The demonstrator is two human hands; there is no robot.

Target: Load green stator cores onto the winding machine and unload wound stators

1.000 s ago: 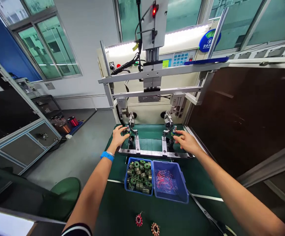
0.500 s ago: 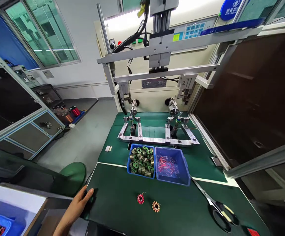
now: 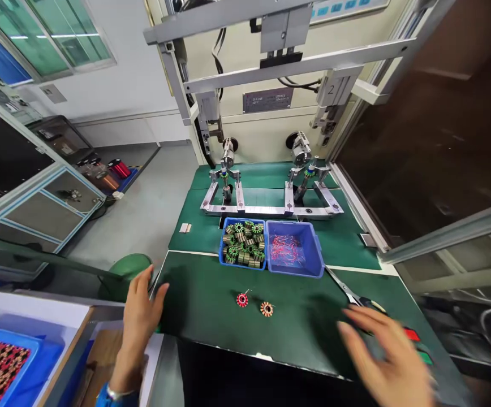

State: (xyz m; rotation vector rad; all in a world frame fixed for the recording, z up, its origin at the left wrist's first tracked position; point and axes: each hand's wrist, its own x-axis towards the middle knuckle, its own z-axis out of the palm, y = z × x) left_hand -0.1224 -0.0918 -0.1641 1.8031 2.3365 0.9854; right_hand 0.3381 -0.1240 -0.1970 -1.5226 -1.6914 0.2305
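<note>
My left hand (image 3: 141, 311) hovers at the left edge of the green tabletop, thumb apart from the fingers, holding nothing. Over the right side, my right hand (image 3: 381, 356) is blurred, its thumb and fingers spread and nothing visible in them. It partly hides the scissors (image 3: 347, 291); I cannot tell whether it touches them. Between the hands lie a small stator core wound with red wire (image 3: 242, 299) and one wound with copper-coloured wire (image 3: 266, 309). Behind them stand a blue bin (image 3: 220, 257) of green-ended stator cores and a blue bin (image 3: 313, 257) with red wire scraps.
A machine with a metal fixture frame (image 3: 266, 211) stands at the back, holding a green core (image 3: 224, 175) on its left spindle. A red button (image 3: 411, 334) is at the right. At lower left, a blue tray (image 3: 33, 353) holds many wound cores. A green stool (image 3: 130, 265) stands left.
My right hand has come into view at the lower right, over the scissors' handles. My left hand has lifted from the table edge and turned upright. The view has tilted downward.
</note>
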